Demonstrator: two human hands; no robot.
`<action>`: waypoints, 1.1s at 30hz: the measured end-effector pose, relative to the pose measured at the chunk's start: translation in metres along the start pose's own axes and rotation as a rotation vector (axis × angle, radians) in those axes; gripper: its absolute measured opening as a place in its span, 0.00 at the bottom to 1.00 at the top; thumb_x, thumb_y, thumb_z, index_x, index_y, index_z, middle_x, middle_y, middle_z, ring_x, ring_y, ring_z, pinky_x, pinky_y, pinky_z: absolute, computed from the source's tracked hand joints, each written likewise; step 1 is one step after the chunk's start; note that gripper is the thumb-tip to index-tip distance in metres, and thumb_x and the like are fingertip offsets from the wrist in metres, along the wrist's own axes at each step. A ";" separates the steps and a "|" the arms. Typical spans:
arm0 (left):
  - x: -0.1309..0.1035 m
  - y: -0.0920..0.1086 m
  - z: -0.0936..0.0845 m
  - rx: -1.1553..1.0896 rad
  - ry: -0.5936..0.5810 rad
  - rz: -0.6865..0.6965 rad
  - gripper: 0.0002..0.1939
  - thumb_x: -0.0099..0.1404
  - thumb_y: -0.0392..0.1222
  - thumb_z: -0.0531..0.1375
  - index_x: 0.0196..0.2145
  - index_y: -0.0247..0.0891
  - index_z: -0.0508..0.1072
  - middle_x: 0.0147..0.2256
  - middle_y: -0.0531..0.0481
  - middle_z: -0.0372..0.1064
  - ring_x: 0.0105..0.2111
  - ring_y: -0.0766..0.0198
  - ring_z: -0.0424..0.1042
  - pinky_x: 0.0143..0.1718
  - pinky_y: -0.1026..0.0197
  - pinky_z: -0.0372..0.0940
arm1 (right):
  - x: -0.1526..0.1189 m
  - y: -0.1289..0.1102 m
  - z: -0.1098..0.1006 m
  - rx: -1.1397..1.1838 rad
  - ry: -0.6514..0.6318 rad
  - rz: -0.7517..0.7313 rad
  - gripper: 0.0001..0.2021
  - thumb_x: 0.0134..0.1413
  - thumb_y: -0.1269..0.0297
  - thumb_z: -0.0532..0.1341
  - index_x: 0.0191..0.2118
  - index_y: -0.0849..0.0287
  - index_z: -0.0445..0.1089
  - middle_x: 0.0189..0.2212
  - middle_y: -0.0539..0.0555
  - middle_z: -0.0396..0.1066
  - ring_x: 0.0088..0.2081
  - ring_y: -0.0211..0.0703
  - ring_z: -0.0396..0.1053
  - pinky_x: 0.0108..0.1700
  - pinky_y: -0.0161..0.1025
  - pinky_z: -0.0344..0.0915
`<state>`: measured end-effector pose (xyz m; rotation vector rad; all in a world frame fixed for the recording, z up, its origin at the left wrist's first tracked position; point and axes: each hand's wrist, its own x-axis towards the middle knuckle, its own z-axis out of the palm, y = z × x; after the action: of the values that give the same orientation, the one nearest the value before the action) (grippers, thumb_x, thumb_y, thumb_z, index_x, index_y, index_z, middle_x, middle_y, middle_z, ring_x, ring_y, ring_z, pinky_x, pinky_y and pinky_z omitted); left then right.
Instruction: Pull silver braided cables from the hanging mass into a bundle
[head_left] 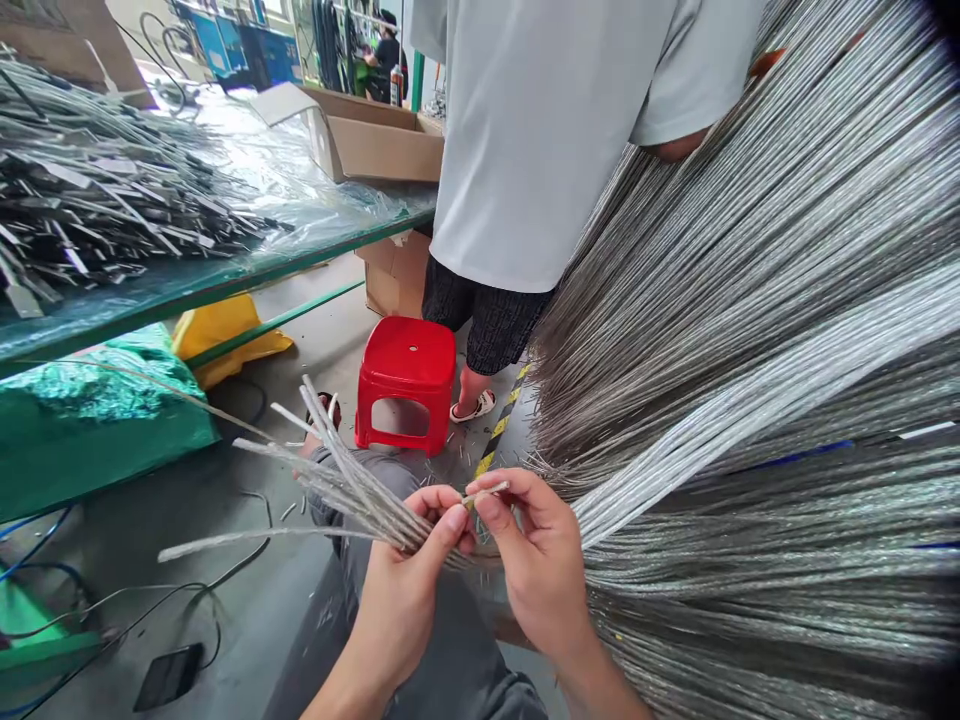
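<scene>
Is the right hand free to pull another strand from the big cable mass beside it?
Probably not yet: the right hand pinches a cable end, though the cable mass lies right beside it, unobstructed.

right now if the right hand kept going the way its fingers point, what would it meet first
Probably the left hand: the right hand points left, its fingertips pinching one wire end almost against the left thumb, which grips the wire bundle.

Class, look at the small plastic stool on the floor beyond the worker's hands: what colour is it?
The small square plastic stool is bright red; the head view shows it.
</scene>
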<state>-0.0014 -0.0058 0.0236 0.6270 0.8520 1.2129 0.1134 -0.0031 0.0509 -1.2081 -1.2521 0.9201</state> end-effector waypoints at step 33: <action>-0.003 -0.002 -0.001 0.056 -0.021 0.064 0.05 0.64 0.42 0.63 0.35 0.38 0.75 0.28 0.54 0.67 0.29 0.67 0.64 0.32 0.66 0.61 | 0.018 -0.006 0.000 0.177 -0.075 0.214 0.08 0.53 0.59 0.67 0.36 0.57 0.71 0.29 0.48 0.69 0.28 0.35 0.63 0.31 0.34 0.63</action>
<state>-0.0013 -0.0093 0.0218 0.7154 0.8566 1.2411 0.1153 0.0137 0.0598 -1.1901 -1.0883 1.2171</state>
